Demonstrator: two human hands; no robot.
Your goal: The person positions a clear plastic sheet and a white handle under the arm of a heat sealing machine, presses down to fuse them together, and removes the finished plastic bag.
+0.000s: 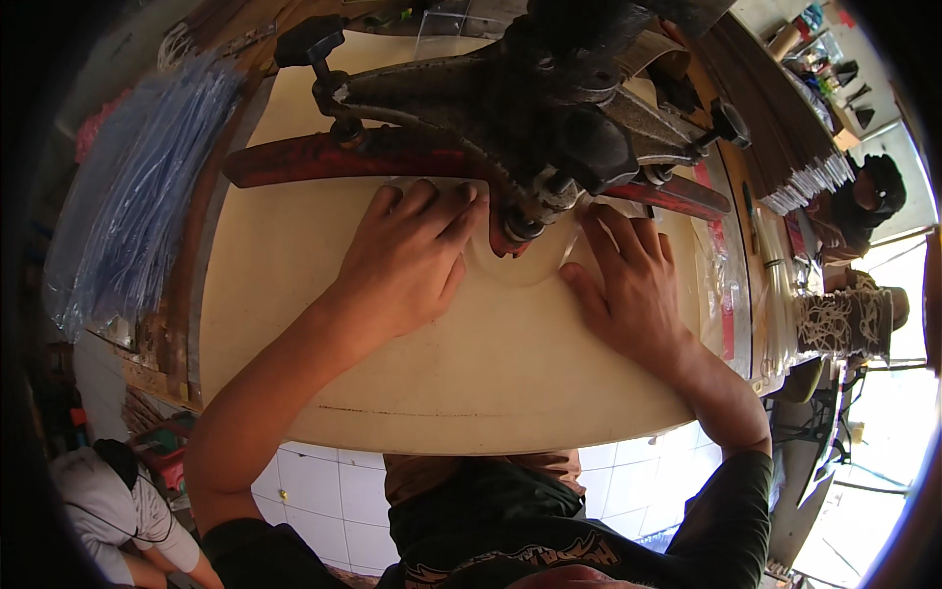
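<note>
A dark metal press (471, 98) with black knobs and red bars (294, 160) stands over a cream-coloured work surface (422, 368). Below its middle lies a clear, rounded piece of what looks like plastic (530, 273), its far part hidden by the press. My left hand (412, 260) rests palm down at the left of this piece, fingers stretched toward the red bar and thumb apart. On the other side, my right hand (633, 280) lies with fingers spread, index finger and thumb near the piece's right edge. Neither hand visibly grips anything; some fingertips are partly hidden at the bar.
Stacked clear bluish plastic sleeves (147, 187) lie at the left. Along the right are a pile of thin sheets (775, 128) and bundled pale cords (844, 322). One person (128, 510) is at the lower left, another (868, 201) at the far right. White floor tiles (329, 491) show below.
</note>
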